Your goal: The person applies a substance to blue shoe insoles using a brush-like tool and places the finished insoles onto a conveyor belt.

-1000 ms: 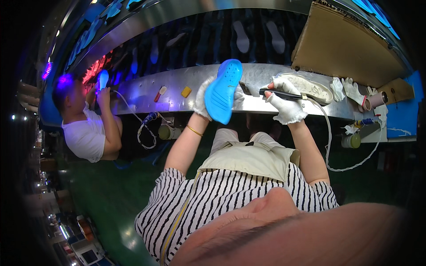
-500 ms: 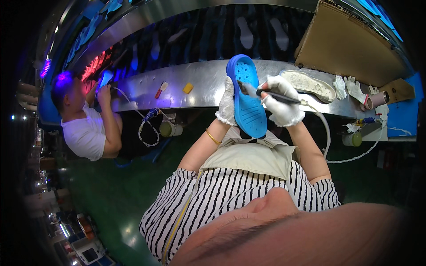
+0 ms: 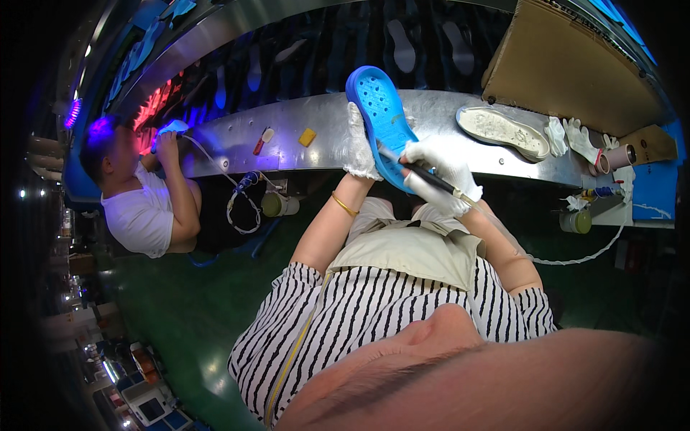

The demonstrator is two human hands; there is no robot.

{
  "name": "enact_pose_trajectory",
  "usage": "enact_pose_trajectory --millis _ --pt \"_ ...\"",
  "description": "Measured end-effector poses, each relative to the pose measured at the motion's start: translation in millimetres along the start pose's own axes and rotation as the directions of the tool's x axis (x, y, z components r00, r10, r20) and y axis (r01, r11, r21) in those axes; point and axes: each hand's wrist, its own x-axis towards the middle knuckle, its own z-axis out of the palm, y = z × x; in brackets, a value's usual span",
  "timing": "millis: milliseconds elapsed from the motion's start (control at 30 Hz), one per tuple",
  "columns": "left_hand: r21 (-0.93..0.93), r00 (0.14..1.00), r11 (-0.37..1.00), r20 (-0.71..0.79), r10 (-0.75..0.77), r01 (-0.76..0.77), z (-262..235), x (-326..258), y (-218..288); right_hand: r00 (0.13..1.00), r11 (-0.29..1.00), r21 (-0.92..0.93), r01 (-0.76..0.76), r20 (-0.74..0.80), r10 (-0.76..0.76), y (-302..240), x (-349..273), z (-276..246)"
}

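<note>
The gloved left hand (image 3: 359, 144) grips firmly the blue clog sole (image 3: 381, 122), upright above the metal workbench (image 3: 302, 154). The gloved right hand (image 3: 440, 176) is closed around a dark pen-like tool (image 3: 424, 172), its tip touching the sole. A white sole (image 3: 502, 131) lies further right.

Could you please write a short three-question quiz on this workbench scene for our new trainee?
1. True or false: the left hand holds the blue shoe sole tilted up off the metal bench.
2. Which thing does the right hand grip? A) a pen-like tool B) a roll of tape C) a brush
3. Fill in: the pale sole lies on the bench to the person's ____.

Key: 1 true. 2 A. 3 right.
</note>
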Motion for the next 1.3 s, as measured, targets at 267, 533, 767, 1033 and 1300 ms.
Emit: enact_pose_trajectory --millis 267,533,767,1033,1300 --pt "-0.173 0.998 0.984 -0.047 0.031 -0.039 23.0 -9.6 -2.3 0.904 0.854 0.424 -0.303 -0.157 0.398 19.7 -3.0 -15.6" --pt "-0.220 0.998 0.975 0.064 0.020 -0.006 22.9 -5.2 -14.3 0.966 0.919 0.377 -0.116 -0.173 0.193 10.5 -7.2 -6.1" --pt "-0.092 0.968 0.983 0.179 0.174 -0.160 41.8 -3.6 -2.1 0.908 0.838 0.496 -0.226 -0.204 0.366 19.4 -10.9 -4.3" --pt "-0.039 0.960 0.977 0.179 0.214 -0.210 34.4 0.5 8.8 0.941 0.704 0.650 -0.286 0.052 0.335 16.5 -6.6 0.0" --pt "-0.064 0.966 0.990 0.219 0.139 -0.129 36.7 4.2 20.2 0.978 0.914 0.348 -0.209 0.081 0.193 8.9 0.1 -17.9"
